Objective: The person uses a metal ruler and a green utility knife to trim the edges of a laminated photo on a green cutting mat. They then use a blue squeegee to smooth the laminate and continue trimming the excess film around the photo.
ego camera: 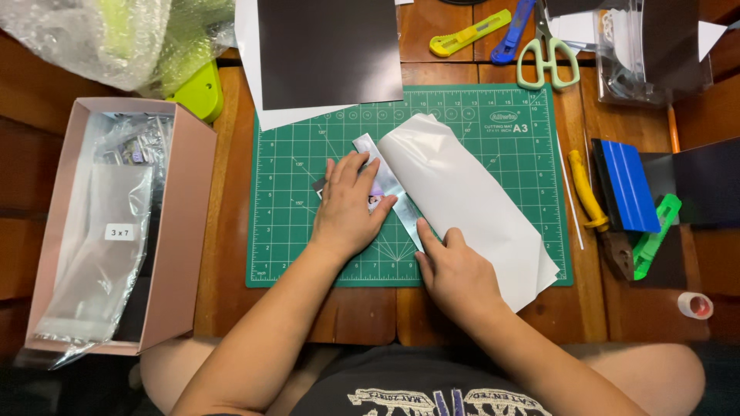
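A large white glossy sheet (470, 208), curled over like a loose roll, lies on the green cutting mat (293, 231) with its long axis on a diagonal — from the upper left, near the middle of the mat, down to the lower right, where one corner passes over the mat's edge onto the wooden table (362, 316). Along its left edge a narrow shiny strip (393, 189) of film runs in the same diagonal direction, and a small printed card (375, 199) shows only a little, between this strip and the fingers.

The left hand (351, 208) lies flat, palm down, with fingers spread, and presses on the card and the strip; it does not close around anything. The right hand (455, 270) rests at the lower end of the strip, its thumb and fingertips touching the edge of the white sheet; if it pinches the film or only presses it, I cannot tell.

Above the mat lies a black rectangular sheet (327, 50) on white paper. To the left stands an open pink cardboard box (189, 223) with clear plastic sleeves (100, 254) inside. At the top are a yellow utility knife (470, 32) and pale green scissors (547, 58); to the right — a blue squeegee (628, 185) and a small tape roll (695, 305).
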